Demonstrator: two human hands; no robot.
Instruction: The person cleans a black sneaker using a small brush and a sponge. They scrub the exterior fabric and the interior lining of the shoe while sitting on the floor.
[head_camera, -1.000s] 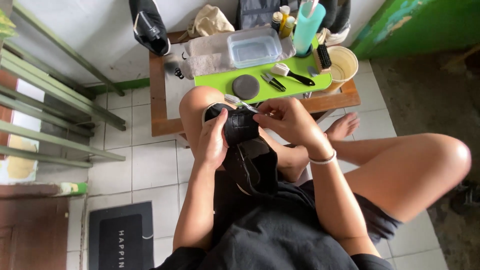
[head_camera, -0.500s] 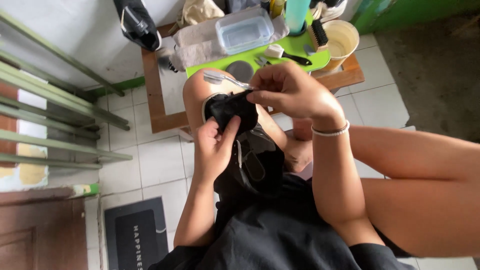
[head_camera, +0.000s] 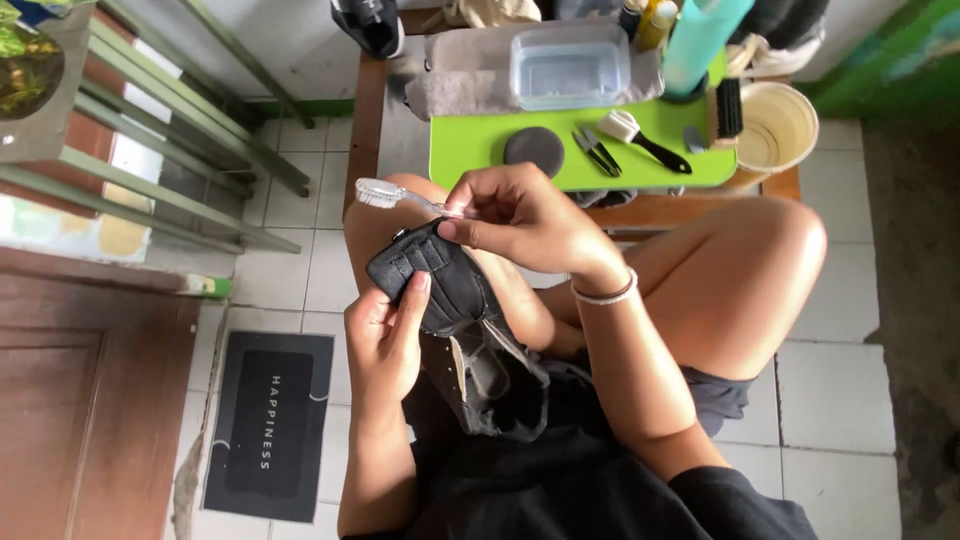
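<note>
The right hand (head_camera: 520, 225) pinched a clear toothbrush (head_camera: 400, 198) by its handle, bristle head angled out past the knee, seemingly lifted off the work. The left hand (head_camera: 385, 335) cupped a dark suede shoe (head_camera: 440, 285) from below, steadying it over the lap. Its nap looked dull grey, the opening sagging toward the body, just before the green tray (head_camera: 470, 150).

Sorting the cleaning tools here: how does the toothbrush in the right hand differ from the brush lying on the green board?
The toothbrush is clear-handled with white bristles; the brush on the green board has a black handle and a pale head. The toothbrush is held in the right hand above the dark shoe; the brush lies untouched. Both are small, long-handled brushes.
</note>
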